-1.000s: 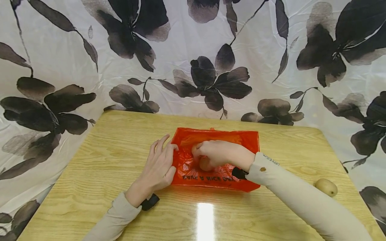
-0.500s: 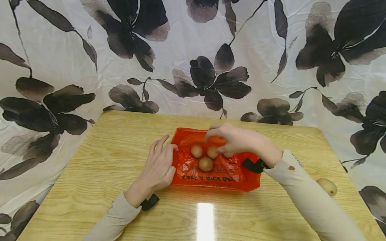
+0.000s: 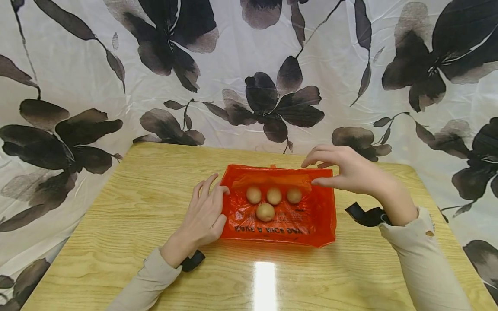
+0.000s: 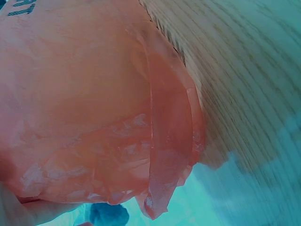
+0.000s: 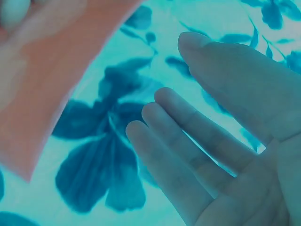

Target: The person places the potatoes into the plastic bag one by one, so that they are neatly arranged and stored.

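A red plastic bag (image 3: 323,216) with dark lettering lies open on the table. Inside it are several round, light-brown potatoes: one (image 3: 265,212) nearer the front, the others (image 3: 274,195) in a row behind it. My left hand (image 3: 202,211) holds the bag's left rim, a fingertip hooked over the edge; the left wrist view shows mostly bag, with a bit of finger (image 4: 42,210) low on the left. My right hand (image 3: 346,170) hovers over the bag's back right corner, holding nothing. In the right wrist view its fingers (image 5: 169,157) are spread apart from the thumb.
A light wooden table (image 3: 155,172) bears the bag. Behind it hangs a white cloth (image 3: 218,69) with dark flowers. Black straps (image 3: 365,214) hang at both wrists. A bright reflection lies on the table's front.
My right hand has risen out of the bag and moved right, uncovering the potatoes in it. The sleeve now hides the loose potato at the table's right. My left hand has stayed put.
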Demonstrator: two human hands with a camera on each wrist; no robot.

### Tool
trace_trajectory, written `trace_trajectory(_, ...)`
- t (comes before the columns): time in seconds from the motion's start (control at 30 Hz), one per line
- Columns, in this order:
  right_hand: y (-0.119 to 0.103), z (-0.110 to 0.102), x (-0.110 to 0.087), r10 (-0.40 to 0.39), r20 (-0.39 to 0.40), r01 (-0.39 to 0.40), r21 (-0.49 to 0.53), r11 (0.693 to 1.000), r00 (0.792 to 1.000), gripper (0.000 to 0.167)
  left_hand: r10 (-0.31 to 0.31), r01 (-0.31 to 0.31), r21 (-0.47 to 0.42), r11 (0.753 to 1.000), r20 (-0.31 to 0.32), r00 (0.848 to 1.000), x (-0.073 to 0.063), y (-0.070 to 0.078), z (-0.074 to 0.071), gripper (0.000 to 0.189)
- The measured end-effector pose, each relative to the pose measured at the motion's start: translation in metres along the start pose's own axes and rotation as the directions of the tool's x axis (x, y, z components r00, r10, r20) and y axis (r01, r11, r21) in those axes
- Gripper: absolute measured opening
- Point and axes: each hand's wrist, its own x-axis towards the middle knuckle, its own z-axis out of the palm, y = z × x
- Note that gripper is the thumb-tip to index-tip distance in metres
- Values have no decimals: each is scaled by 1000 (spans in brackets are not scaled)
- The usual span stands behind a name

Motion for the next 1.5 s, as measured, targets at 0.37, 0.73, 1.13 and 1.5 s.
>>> trace_trajectory(0.37, 21, -8, -62, 85, -129, -84, 16, 996, 988, 47, -1, 1, -3, 1000, -5, 1000, 1, 0, 0, 40)
trace_trajectory(0.73, 45, -10, -125, 175, -159, -176, 9, 984, 972, 52, -11, 11, -5, 1000, 6, 1000, 1, 0, -2, 39)
trace_trajectory(1.13, 64, -2, -201, 437, -164, -455, -89, 886, 884, 41, -6, 6, -7, 1000, 9, 1000, 3, -2, -3, 39)
trace_trajectory(1.5, 80, 9, -255, 668, -95, -674, -54, 737, 738, 36, 2, -2, -23, 1000, 18, 1000, 6, -3, -5, 40)
